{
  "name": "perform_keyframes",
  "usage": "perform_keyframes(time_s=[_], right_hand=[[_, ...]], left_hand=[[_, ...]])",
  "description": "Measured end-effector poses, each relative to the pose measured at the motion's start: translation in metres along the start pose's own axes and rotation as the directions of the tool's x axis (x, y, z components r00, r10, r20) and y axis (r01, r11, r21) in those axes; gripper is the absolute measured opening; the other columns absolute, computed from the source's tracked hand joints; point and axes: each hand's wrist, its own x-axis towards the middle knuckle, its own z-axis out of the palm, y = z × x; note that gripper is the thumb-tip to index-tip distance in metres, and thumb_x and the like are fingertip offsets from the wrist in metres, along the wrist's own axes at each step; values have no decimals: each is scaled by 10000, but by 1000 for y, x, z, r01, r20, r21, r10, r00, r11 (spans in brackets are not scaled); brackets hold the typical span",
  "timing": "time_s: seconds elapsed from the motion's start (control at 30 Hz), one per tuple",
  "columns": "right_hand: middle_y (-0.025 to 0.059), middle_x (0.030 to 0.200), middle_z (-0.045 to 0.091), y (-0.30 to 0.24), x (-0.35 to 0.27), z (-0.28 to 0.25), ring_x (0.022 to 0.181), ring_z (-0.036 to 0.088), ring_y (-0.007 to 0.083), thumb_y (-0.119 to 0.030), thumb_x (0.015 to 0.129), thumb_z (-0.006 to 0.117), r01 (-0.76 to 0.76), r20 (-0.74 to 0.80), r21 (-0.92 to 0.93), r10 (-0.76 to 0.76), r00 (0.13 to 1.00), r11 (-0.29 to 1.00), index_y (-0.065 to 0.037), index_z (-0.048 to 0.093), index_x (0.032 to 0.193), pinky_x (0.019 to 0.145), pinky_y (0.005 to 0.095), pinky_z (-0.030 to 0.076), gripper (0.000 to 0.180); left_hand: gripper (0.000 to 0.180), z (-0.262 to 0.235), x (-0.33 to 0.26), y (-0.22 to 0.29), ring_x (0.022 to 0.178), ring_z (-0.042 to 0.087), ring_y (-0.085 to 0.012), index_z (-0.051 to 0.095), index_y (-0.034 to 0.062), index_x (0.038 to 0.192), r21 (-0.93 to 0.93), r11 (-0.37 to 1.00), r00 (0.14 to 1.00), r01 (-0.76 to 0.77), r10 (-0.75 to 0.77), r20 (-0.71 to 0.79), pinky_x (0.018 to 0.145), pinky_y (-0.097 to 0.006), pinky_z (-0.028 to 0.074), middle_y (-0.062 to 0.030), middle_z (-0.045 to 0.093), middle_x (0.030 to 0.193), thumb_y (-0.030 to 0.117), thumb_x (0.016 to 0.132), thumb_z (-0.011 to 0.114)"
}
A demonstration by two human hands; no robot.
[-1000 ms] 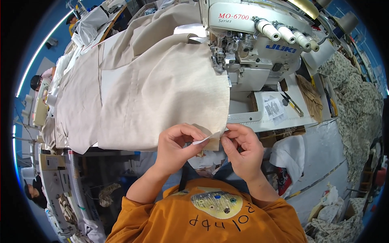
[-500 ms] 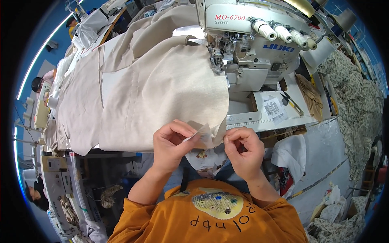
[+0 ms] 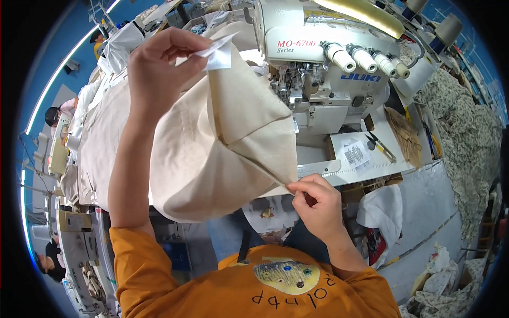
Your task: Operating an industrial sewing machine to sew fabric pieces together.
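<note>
My left hand (image 3: 159, 66) is raised high, pinching the top edge of a beige cloth piece (image 3: 222, 143) together with a small white label (image 3: 217, 53). My right hand (image 3: 315, 204) grips the lower corner of the same cloth near the table's front edge, so the cloth hangs stretched between both hands. Behind the cloth stands a white overlock sewing machine (image 3: 318, 69), its needle area just right of the lifted fabric.
More beige fabric (image 3: 95, 143) is piled on the table to the left. Small snips (image 3: 379, 146) and a paper sheet (image 3: 355, 153) lie on the machine table at right. Patterned fabric (image 3: 466, 132) heaps at far right. Another person (image 3: 55, 114) sits at far left.
My left hand has swung up from the table's front edge to near the machine top, lifting the cloth edge and label. My right hand has stayed low on the corner.
</note>
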Motion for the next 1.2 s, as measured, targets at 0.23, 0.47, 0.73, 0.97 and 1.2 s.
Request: perform_keyframes(time_s=[0.23,0.47,0.73,0.97,1.2], right_hand=[[74,834,648,7,7,0,610,644,153,58,780,649,92,30,-125,-89,996,988,-7,718,908,539,267,507,160],[47,994,623,-3,12,-3,618,614,145,-95,761,783,138,16,-162,-137,990,977,-48,717,977,545,268,512,231],[84,1111,629,2,33,8,722,636,189,-218,774,822,275,-243,-453,-414,877,848,-8,629,1127,657,265,520,453],[60,906,690,12,17,20,773,605,75,-87,923,681,-203,10,348,213,977,915,25,523,1238,695,228,488,370],[52,888,678,6,14,17,733,594,67,-77,922,675,-120,-21,404,140,990,907,18,520,1236,664,214,479,363]], left_hand=[[89,24,-9,-73,765,647,-65,709,10,880,86,876,851,475,-482,209,725,-219,533,-28,707,846,-12,796,729],[149,22,-25,-42,787,643,-68,665,-21,931,-95,815,816,571,-551,175,710,-193,521,-29,681,863,76,858,752],[310,37,-58,65,805,666,-109,561,21,1137,-194,919,915,342,-279,292,712,-251,544,-61,685,877,50,875,723],[404,71,-65,57,723,603,-118,580,38,1181,229,940,835,254,-332,438,672,-240,494,-72,647,903,43,817,756],[345,70,-63,51,963,623,-288,611,79,1059,349,935,932,-56,-76,356,801,-384,508,-96,630,1155,104,749,761]])
